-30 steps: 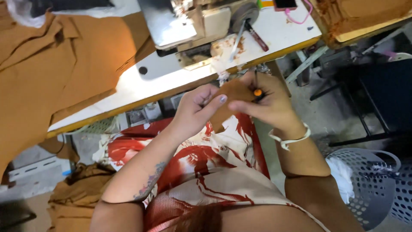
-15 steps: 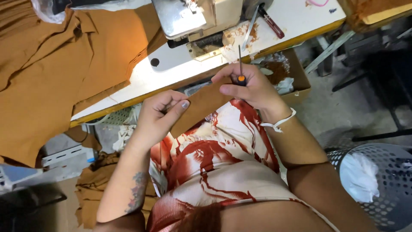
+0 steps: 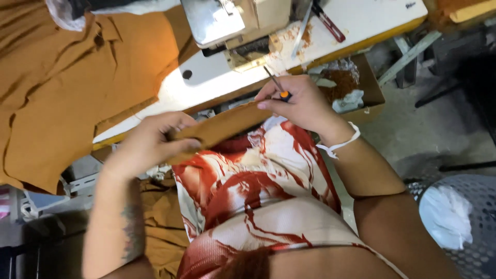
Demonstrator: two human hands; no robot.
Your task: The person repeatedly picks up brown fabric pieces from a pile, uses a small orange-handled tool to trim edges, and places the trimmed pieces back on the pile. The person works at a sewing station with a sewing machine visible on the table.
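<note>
Below the table edge (image 3: 289, 70), hands (image 3: 147, 142) stretch strip (image 3: 227, 124).

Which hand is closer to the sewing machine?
The right hand. It sits just below the sewing machine, holding a small tool and the brown strip. The left hand grips the strip lower down, farther away.
</note>
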